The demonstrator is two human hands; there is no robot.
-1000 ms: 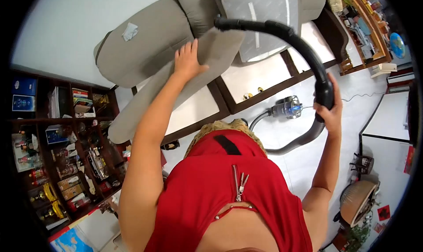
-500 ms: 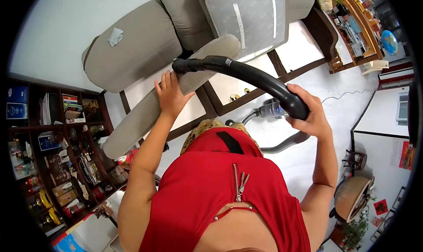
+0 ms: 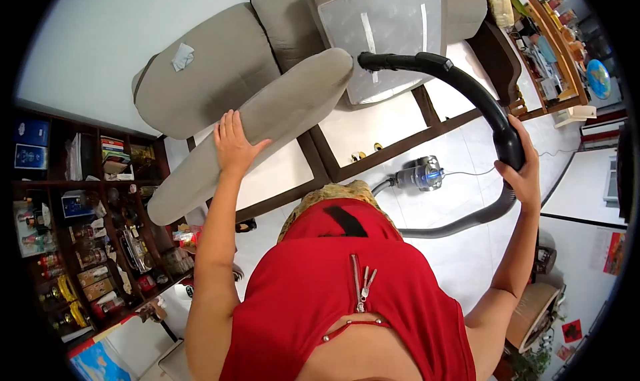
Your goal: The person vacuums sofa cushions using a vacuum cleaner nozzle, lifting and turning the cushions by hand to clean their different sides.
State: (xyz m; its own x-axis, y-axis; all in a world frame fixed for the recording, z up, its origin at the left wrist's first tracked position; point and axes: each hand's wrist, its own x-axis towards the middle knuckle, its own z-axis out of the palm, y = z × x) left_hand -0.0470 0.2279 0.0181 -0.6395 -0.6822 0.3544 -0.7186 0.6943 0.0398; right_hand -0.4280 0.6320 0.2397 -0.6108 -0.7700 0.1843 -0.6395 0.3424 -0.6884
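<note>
My left hand [image 3: 235, 144] lies on the edge of a long grey sofa cushion [image 3: 293, 104], fingers stretched out and thumb spread. The cushion slants across the wooden sofa frame. My right hand [image 3: 523, 174] is wrapped round the grip of a black vacuum cleaner wand [image 3: 467, 84]. The wand curves leftward, and its tip is near the cushion's upper right end, in front of an upright seat cushion [image 3: 393, 31] with a pale underside and white strips. From the grip a grey hose [image 3: 460, 228] runs down behind my body. The vacuum cleaner canister [image 3: 420, 176] sits on the floor.
Grey back cushions [image 3: 207, 68] line the wall, one with a pale cloth [image 3: 182, 56] on it. The dark wooden sofa frame [image 3: 320, 148] stands in front. A crowded shelf [image 3: 100, 188] is at left, another shelf [image 3: 547, 54] at upper right. A thin cord [image 3: 470, 173] crosses the tiled floor.
My right hand has swung the wand to the right, and its tip has left the cushion's middle for its far end. My left hand has shifted slightly left and down along the cushion.
</note>
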